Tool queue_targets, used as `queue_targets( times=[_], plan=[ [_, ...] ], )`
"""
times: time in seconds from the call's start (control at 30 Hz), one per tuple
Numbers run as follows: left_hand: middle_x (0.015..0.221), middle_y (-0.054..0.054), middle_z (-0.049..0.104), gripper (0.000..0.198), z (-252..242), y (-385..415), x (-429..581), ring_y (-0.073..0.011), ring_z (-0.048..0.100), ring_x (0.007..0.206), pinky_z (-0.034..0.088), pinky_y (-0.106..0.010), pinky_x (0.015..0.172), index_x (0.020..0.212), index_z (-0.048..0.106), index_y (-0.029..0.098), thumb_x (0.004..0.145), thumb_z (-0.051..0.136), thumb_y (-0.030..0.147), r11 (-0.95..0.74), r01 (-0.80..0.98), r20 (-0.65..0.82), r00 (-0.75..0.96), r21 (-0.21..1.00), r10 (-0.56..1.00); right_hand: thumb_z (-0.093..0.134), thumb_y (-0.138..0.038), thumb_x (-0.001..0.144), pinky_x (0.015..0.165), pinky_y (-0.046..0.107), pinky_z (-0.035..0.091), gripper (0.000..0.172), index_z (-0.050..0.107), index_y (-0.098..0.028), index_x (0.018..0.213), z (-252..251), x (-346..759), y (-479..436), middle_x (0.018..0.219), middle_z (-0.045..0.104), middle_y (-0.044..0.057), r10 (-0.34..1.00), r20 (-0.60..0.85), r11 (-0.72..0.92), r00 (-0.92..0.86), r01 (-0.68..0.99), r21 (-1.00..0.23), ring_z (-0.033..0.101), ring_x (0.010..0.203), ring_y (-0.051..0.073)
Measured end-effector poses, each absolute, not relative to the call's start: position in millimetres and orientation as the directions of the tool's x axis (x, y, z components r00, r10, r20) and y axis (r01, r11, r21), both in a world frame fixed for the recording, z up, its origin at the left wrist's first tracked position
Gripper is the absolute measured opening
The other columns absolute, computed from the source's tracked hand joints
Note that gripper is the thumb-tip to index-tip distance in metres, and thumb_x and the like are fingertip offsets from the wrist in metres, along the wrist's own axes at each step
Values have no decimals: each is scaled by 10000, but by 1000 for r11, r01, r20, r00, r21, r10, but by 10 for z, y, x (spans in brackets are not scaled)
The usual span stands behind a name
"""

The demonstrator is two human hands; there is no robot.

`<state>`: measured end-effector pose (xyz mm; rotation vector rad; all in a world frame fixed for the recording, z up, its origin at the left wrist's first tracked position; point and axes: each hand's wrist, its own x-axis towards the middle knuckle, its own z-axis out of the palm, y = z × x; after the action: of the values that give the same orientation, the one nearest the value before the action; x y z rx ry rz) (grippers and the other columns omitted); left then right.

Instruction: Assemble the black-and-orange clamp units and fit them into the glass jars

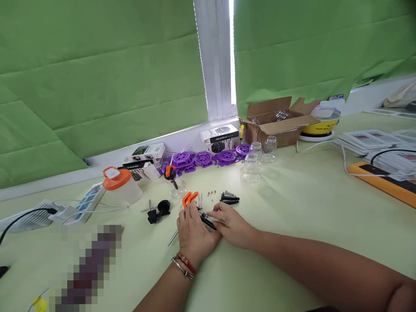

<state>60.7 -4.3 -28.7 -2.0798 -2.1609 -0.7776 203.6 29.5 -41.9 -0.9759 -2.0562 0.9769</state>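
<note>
My left hand (196, 229) is closed around a slim black plastic part (208, 222) with small metal pieces at its upper end, low over the table. From the right, my right hand (232, 223) pinches at the same part with thumb and forefinger; the fingers partly hide it. Curved orange pieces (189, 199) lie just beyond my left fingertips, with thin metal pins (200, 200) beside them. A metal rod (173, 237) sticks out left of my left hand. Ahead of my right hand are black plastic pieces (229, 200), small springs (228, 193) and tiny brass-coloured parts (211, 193).
Black round parts (163, 207) lie at left, near an orange-lidded jug (121, 184). Purple plastic frames (203, 159) line the back, beside clear glass jars (251, 168) and an open cardboard box (282, 125). A power strip (86, 201) and cables are at left; an orange one (380, 180) at right.
</note>
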Motion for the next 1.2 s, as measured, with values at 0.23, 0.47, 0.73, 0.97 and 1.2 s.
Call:
queue_targets(
  times=[0.23, 0.47, 0.73, 0.97, 1.2],
  plan=[
    [1189, -166, 521, 768, -275, -50, 626, -339, 455, 1097, 360, -458, 919, 1290, 390, 91, 621, 615, 395, -5, 953, 362, -111, 304, 926, 477, -127, 822, 878, 345, 442, 323, 675, -209, 1064, -418, 2056, 313, 992, 519, 71, 825, 221, 440, -520, 348, -828, 514, 946, 186],
    [1194, -162, 521, 760, -282, -47, 623, -340, 447, 1114, 354, -463, 930, 1288, 388, 99, 630, 622, 399, 0, 952, 359, -115, 305, 926, 475, -107, 816, 837, 330, 461, 355, 670, -218, 1092, -399, 2075, 312, 947, 526, 61, 829, 195, 418, -524, 352, -837, 527, 887, 170],
    [1214, -157, 517, 738, -273, -45, 633, -342, 443, 1115, 347, -459, 934, 1276, 394, 102, 636, 625, 391, 2, 956, 348, -109, 295, 931, 433, -97, 834, 796, 319, 456, 365, 665, -221, 1086, -440, 2081, 293, 933, 545, 65, 776, 292, 532, -559, 332, -779, 525, 863, 172],
    [1193, -156, 523, 753, -285, -42, 624, -326, 436, 1111, 346, -445, 931, 1270, 388, 100, 637, 628, 428, 18, 951, 320, -122, 310, 939, 429, -81, 823, 801, 316, 456, 355, 684, -202, 1038, -441, 2090, 295, 920, 555, 65, 786, 288, 518, -547, 327, -791, 533, 863, 171],
    [1179, -151, 520, 741, -255, -45, 639, -332, 440, 1102, 347, -445, 919, 1252, 397, 113, 630, 635, 437, 30, 952, 305, -128, 306, 944, 437, -83, 815, 769, 300, 471, 309, 692, -189, 954, -435, 2114, 312, 927, 561, 65, 798, 291, 495, -528, 299, -816, 547, 855, 163]
  ],
)
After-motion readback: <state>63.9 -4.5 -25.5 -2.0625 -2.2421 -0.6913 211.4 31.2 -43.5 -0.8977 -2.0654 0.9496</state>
